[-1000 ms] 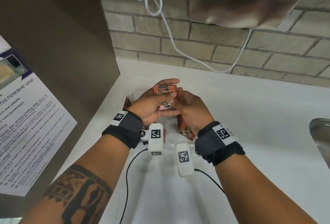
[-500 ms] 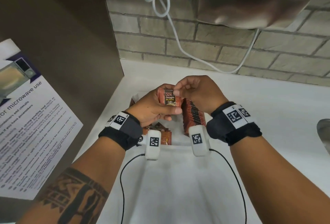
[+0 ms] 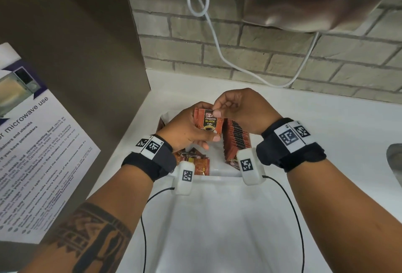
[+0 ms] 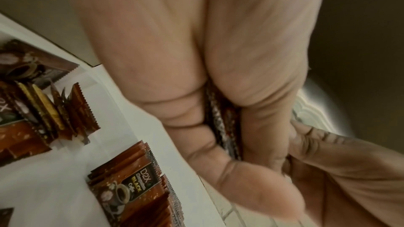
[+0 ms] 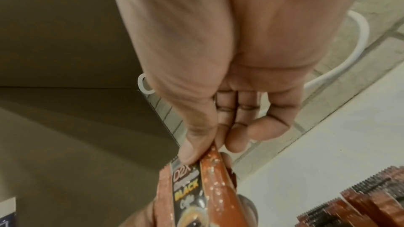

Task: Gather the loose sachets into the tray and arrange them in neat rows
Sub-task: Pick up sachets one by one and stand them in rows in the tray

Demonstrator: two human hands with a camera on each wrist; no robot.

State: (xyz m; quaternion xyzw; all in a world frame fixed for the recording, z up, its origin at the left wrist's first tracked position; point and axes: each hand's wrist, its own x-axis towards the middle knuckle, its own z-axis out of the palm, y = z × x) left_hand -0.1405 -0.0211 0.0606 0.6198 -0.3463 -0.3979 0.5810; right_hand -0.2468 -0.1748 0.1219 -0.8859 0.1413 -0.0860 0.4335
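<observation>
1. Left hand (image 3: 188, 129) grips a small stack of sachets (image 3: 209, 123) above the tray (image 3: 219, 171); right hand (image 3: 238, 107) pinches the front one's top edge.
2. Only the left wrist cam shows the messy loose pile (image 4: 43, 108) at the tray's other side; the head view mostly hides it behind the wrist.
3. Neat row (image 3: 237, 140) stands on edge under the right wrist.
4. White cable (image 3: 214, 33) hangs on the brick wall behind.

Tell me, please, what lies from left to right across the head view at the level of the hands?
Microwave notice → left hand → held sachets → right hand → sink edge. The row of sachets in the tray sits below the right hand, so I leave it out of the order.
</observation>
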